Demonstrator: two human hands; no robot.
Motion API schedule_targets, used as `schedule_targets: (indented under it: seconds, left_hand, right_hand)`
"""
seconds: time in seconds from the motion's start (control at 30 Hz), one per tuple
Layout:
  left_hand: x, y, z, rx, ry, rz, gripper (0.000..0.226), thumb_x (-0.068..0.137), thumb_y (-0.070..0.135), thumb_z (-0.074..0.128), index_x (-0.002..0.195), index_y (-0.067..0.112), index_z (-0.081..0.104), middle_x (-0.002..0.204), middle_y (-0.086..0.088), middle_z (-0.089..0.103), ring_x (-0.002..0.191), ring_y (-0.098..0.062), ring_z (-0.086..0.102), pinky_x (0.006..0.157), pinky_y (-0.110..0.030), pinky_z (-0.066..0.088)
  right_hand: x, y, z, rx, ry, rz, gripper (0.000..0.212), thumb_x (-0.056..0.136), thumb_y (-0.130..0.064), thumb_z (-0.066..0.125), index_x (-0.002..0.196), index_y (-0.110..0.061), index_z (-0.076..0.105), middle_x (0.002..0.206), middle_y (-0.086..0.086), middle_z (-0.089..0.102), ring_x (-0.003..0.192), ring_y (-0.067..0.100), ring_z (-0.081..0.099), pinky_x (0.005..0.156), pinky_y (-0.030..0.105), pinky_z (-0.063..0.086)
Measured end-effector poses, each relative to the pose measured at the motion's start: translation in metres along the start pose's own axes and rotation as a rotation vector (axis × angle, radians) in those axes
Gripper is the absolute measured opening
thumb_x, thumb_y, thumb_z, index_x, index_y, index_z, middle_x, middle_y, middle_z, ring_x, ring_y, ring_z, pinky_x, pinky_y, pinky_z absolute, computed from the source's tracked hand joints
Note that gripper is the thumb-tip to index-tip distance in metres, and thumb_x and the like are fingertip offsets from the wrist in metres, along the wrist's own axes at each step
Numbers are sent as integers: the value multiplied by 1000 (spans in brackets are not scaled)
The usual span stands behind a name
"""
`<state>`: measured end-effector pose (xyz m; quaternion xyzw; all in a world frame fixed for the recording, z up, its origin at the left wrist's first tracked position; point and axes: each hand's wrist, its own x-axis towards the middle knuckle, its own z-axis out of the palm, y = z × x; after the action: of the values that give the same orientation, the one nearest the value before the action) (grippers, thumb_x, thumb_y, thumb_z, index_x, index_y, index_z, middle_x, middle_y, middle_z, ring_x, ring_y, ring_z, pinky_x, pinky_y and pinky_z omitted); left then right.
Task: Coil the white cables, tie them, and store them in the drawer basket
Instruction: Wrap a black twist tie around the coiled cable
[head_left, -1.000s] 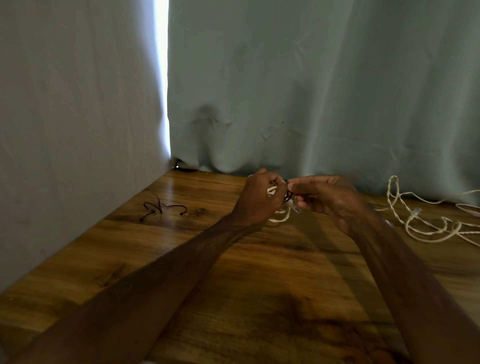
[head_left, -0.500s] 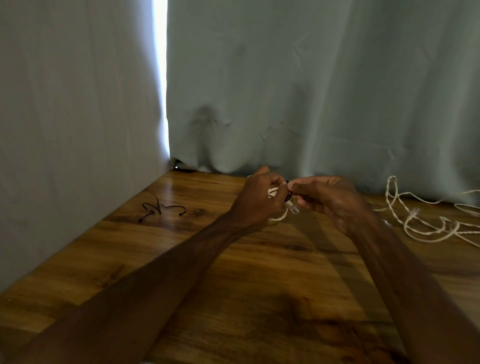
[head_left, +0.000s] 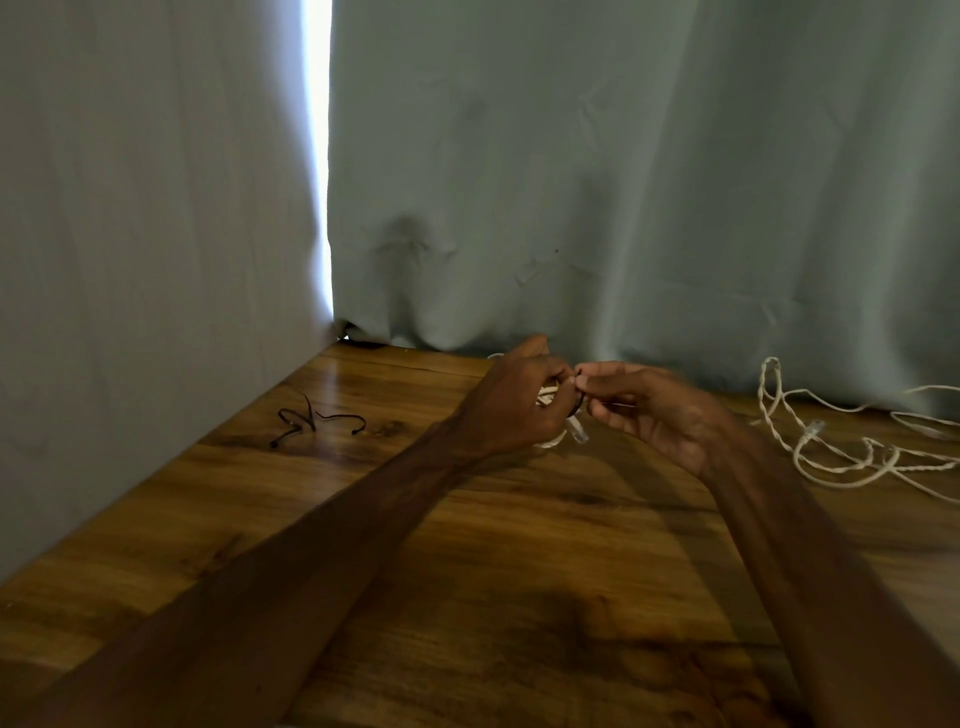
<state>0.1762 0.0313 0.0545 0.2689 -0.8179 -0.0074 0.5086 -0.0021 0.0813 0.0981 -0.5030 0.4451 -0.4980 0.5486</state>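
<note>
A pale curtain (head_left: 156, 260) hangs along the left and back of a wooden table (head_left: 519, 597), with a bright slit of light where its panels meet. On the table near the left curtain lie thin black ties (head_left: 311, 422), tangled together and well apart from both hands. At the middle, close to the back curtain, the left hand (head_left: 511, 408) is raised just above the table with its fingers curled round a small coil (head_left: 551, 442) of white cable; loops of it show between the fingers and below the palm, and a clear plug (head_left: 578, 432) hangs from it on the right. Touching this hand, the right hand (head_left: 657, 413) pinches thumb and forefinger together at the coil's top, seemingly on a dark tie (head_left: 580, 404) that shows as a thin band beside the coil; its other fingers are loosely curled beneath. Whether the tie goes fully round the coil cannot be told. To the right, a loose cable (head_left: 831, 457) of twisted white cord sprawls in open loops on the table, reaching the frame's right edge.
</note>
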Motion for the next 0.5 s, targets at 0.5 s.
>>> schedule_targets:
  seconds: [0.5]
  left_hand:
    - [1, 1, 3, -106, -111, -105, 19, 92, 20, 59, 76, 23, 67, 75, 2, 67, 77, -9, 54, 69, -34, 43]
  right_hand:
    - [5, 1, 1, -134, 122, -103, 12, 91, 6, 63, 91, -1, 72, 78, 6, 75, 69, 12, 69, 63, 22, 57]
